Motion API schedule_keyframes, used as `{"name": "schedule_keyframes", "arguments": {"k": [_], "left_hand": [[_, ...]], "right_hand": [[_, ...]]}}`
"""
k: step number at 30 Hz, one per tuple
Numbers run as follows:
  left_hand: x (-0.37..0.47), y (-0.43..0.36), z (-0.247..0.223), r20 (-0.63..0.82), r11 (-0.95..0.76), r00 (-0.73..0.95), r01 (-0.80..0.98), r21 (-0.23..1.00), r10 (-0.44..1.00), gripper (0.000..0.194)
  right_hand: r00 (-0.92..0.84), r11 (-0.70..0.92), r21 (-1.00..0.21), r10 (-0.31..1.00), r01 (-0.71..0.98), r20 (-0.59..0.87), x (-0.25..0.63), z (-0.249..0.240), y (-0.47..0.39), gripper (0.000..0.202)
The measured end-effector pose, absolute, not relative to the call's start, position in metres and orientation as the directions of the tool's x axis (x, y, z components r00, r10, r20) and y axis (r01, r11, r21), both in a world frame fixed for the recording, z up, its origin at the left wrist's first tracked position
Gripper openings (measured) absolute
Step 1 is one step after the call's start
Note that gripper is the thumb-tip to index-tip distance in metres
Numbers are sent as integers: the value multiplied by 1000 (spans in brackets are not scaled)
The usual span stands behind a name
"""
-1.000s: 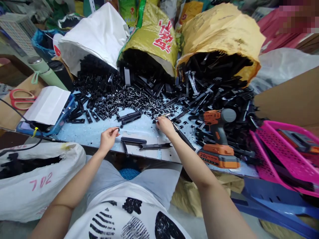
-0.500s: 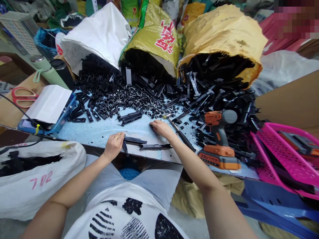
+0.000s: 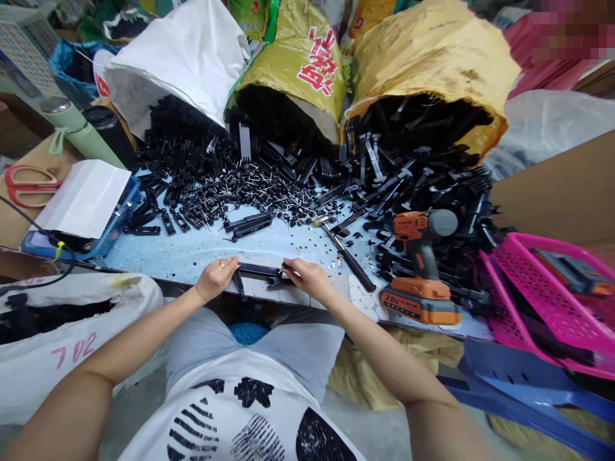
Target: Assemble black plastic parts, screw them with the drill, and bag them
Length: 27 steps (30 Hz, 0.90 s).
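Closed round one end of a long black plastic bar (image 3: 259, 269) is my left hand (image 3: 217, 278), at the front edge of the table. A short black leg (image 3: 239, 285) points down from that end. My right hand (image 3: 305, 276) pinches a small dark piece (image 3: 285, 265) at the bar's other end; its exact kind is too small to tell. Another black bar (image 3: 273, 281) lies just below, partly behind my right fingers. To the right of my right hand lies a hammer (image 3: 346, 254) with a black handle. Several joined black bars (image 3: 248, 224) rest beyond my hands.
Loose black pins (image 3: 262, 189) are heaped behind the work spot. White (image 3: 177, 57), green-gold (image 3: 293, 61) and yellow (image 3: 432, 57) sacks spill black parts. An orange cordless drill (image 3: 420, 262) stands right, beside a pink basket (image 3: 552, 288). Scissors (image 3: 31, 186) lie left.
My right hand has come back from near the pin heap, toward me and slightly left, to the bar's right end with a small dark piece. My left hand keeps its hold.
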<state>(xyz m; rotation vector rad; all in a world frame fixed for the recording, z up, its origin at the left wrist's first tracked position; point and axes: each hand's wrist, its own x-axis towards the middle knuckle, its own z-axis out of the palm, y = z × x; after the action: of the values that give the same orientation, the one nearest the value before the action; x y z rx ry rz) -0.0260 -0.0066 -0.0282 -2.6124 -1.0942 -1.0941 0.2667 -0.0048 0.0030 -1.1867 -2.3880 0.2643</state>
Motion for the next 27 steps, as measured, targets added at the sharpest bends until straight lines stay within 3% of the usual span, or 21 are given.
{"name": "schedule_keyframes", "arguments": {"k": [4, 9, 11, 14, 17, 20, 27], "left_hand": [[-26, -5, -25, 631, -725, 502, 673, 144, 592, 24], [-27, -8, -23, 598, -696, 506, 707, 125, 622, 24], [-24, -10, -18, 604, -668, 478, 733, 125, 637, 24], [-3, -13, -5, 546, -696, 545, 711, 101, 636, 26], [30, -12, 7, 318, -743, 681, 656, 134, 659, 43], [54, -7, 9, 123, -703, 695, 678, 214, 708, 53], [64, -7, 2, 72, -631, 638, 728, 267, 766, 45]], "right_hand": [[-619, 704, -125, 684, 699, 386, 269, -4, -7, 25], [-705, 813, -1, 506, 583, 497, 275, -8, -5, 27], [-739, 844, -8, 473, 536, 480, 275, -8, -5, 28], [-740, 822, -71, 544, 566, 396, 274, -11, -7, 37], [-696, 749, -121, 653, 651, 299, 274, -19, -12, 47], [-672, 700, -129, 712, 702, 205, 275, -26, -14, 53], [-855, 855, -108, 515, 506, 67, 286, -28, 16, 51]]}}
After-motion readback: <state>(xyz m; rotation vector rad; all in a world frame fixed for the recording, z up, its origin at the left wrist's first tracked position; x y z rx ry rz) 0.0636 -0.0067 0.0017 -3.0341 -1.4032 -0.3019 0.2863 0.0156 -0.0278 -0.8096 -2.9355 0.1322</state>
